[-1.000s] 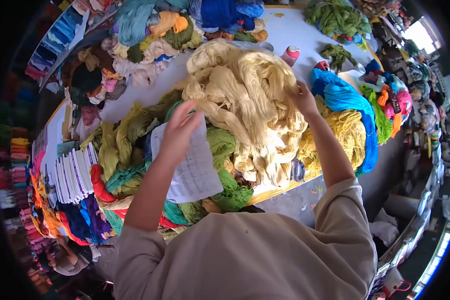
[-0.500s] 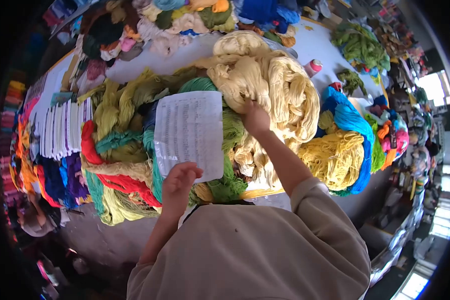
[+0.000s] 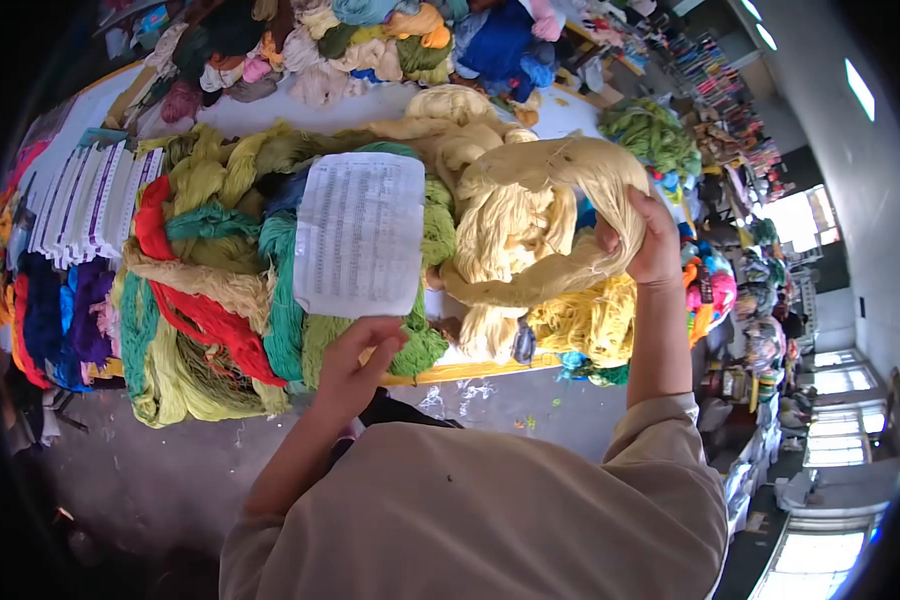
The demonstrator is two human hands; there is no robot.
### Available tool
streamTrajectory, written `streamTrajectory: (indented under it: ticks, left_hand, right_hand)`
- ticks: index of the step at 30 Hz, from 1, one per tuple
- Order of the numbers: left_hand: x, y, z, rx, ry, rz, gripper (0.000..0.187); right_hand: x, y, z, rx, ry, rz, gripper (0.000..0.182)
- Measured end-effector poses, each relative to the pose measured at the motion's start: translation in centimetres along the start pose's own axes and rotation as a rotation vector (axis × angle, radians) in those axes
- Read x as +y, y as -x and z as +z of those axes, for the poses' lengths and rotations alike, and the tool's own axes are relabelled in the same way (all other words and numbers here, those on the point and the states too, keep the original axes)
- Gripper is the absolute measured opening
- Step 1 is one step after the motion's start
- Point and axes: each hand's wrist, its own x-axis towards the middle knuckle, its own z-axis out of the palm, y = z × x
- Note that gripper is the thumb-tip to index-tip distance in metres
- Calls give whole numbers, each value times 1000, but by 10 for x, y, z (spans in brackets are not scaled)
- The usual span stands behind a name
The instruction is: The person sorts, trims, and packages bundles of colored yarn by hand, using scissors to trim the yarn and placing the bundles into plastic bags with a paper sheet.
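Observation:
My right hand is closed round one end of a cream yarn skein, which hangs as an open loop above the pile. Beneath the loop lies more cream yarn. A printed paper sheet rests on the green and teal skeins. Just below the sheet's lower edge is my left hand, its fingers loosely bent and apart, with nothing visible in them. Yellow yarn lies below the loop, near the table's front edge.
Red yarn and olive skeins are heaped on the left, beside a stack of white sheets with purple stripes. Mixed yarn bundles line the back. Green yarn lies at the back right.
My right hand has lifted a cream skein off the pile and moved right, spreading it into a loop. My view has shifted to the right. The left hand stays near the sheet's lower edge.

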Motion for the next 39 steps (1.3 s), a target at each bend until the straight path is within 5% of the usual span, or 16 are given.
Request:
streamTrajectory:
  ticks: [3, 9, 12, 14, 16, 18, 22, 25, 27, 29, 30, 31, 33, 36, 38, 39]
  left_hand:
    - [18, -1, 23, -79, -114, 286, 18]
    - [-19, 0, 72, -138, -31, 204, 19]
    - [0, 8, 116, -156, 161, 404, 18]
    - [5, 6, 153, -311, 185, 237, 19]
    - [2, 0, 172, -211, -65, 110, 15]
    - [-14, 5, 150, -65, -328, 324, 33]
    - [65, 44, 84, -263, -558, 720, 97]
    - [74, 60, 114, -302, 258, 562, 117]
    - [88, 68, 144, -321, 718, 421, 105]
    - [84, 73, 169, -165, 820, 341, 100]
    - [78, 75, 183, -25, 946, 280, 94]
    - [60, 86, 197, 67, 1092, 196, 83]
    - [53, 104, 212, 261, 898, 91, 81]
    - [76, 134, 227, 355, 856, 52, 86]
    - [98, 152, 232, 431, 696, 296, 99]
    - [99, 157, 221, 265, 589, 483, 118]
  right_hand:
    - [-30, 31, 27, -55, 42, -157, 42]
    - [-115, 107, 60, -341, -128, -328, 42]
    - [-130, 158, 76, -529, -225, -363, 52]
    - [-127, 184, 71, -614, -319, -423, 53]
    - [-112, 207, 36, -722, -429, -420, 51]
    - [-90, 242, -13, -538, -552, -371, 45]
    - [-1, 281, -120, 80, -661, -91, 39]
    - [83, 278, -146, 193, -719, 130, 33]
    - [139, 277, -149, 74, -731, 224, 33]
    - [180, 277, -134, 202, -411, 492, 35]
    - [229, 274, -148, 48, -319, 513, 33]
    - [315, 276, -194, -79, 272, 598, 32]
    - [338, 260, -201, 132, 939, 441, 34]
    - [400, 223, -232, 259, 1106, 184, 32]
    - [423, 200, -229, 370, 1128, 103, 26]
    - [438, 187, -236, 351, 1056, -12, 23]
